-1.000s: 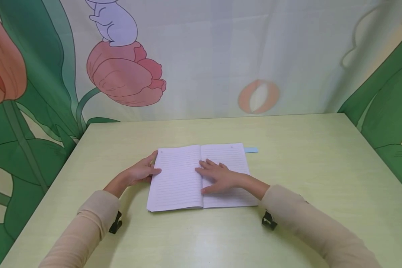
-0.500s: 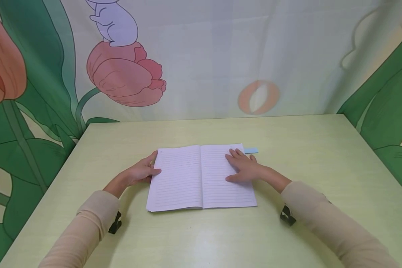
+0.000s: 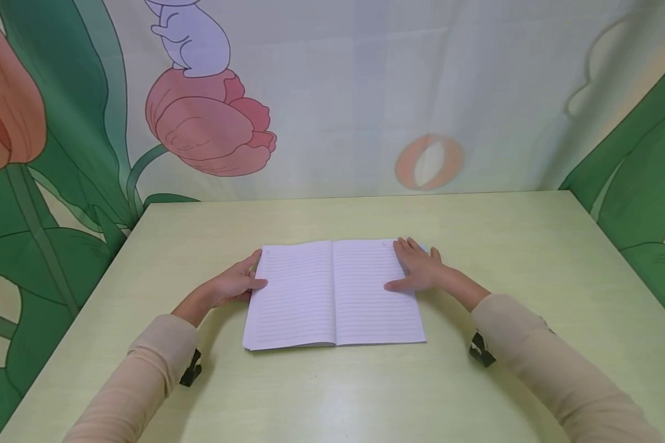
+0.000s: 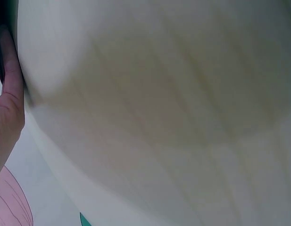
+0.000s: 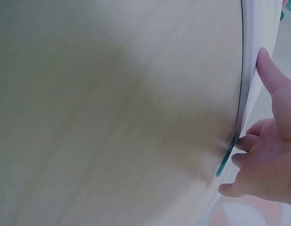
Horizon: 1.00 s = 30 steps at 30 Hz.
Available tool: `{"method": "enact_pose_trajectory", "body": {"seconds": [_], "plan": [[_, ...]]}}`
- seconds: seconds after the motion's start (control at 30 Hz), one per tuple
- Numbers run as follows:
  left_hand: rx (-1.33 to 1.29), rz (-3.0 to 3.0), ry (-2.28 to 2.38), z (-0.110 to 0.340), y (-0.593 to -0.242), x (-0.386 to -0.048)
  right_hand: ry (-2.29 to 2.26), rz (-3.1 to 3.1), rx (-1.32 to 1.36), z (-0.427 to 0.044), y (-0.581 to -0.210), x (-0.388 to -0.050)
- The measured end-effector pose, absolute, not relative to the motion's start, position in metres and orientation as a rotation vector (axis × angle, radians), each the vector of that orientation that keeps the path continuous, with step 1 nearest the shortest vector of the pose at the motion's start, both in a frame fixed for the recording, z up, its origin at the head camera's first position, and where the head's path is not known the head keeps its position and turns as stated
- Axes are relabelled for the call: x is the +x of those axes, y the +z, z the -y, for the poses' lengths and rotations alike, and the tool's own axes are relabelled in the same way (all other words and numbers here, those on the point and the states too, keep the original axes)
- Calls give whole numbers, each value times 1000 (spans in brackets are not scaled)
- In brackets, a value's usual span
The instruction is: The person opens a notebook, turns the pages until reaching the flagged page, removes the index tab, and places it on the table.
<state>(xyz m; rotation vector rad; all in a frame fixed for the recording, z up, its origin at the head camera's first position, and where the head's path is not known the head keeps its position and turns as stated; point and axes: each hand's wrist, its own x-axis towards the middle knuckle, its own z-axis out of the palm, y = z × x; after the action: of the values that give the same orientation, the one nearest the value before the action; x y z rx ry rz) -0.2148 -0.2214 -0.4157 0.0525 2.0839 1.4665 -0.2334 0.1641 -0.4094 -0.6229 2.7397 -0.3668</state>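
Note:
An open notebook (image 3: pixel 294 301) with lined, unwritten-looking pages lies on the table. My left hand (image 3: pixel 234 283) grips its left edge, thumb on top of the page and fingers at the side; the left wrist view shows part of that hand (image 4: pixel 11 103) at the edge. My right hand (image 3: pixel 418 267) rests spread on the upper right corner of the right page, thumb pointing inward. Beneath it a light blue tab (image 3: pixel 424 248) is mostly covered. In the right wrist view the tab (image 5: pixel 225 160) juts from the notebook's side near the fingers of the right hand (image 5: pixel 272 141).
The pale wooden table (image 3: pixel 321 400) reaches back to a printed curtain (image 3: pixel 332 111) with flowers and a white animal. Black bands or clips hang at both wrists, under beige sleeves (image 3: pixel 149 369).
My right hand has slid from the notebook's centre fold rightward across the page to its upper right corner, covering most of the tab. The left hand and the notebook stay put.

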Motion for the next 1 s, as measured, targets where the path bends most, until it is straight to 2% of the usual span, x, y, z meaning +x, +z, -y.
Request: {"method": "enact_pose_trajectory", "body": {"seconds": [0.8, 1.0], "plan": [[50, -2075, 1482, 220, -414, -214, -359, -2765, -725, -164, -411, -233], [48, -2081, 1475, 220, -414, -214, -646, -2619, -828, -155, -407, -231]]}}
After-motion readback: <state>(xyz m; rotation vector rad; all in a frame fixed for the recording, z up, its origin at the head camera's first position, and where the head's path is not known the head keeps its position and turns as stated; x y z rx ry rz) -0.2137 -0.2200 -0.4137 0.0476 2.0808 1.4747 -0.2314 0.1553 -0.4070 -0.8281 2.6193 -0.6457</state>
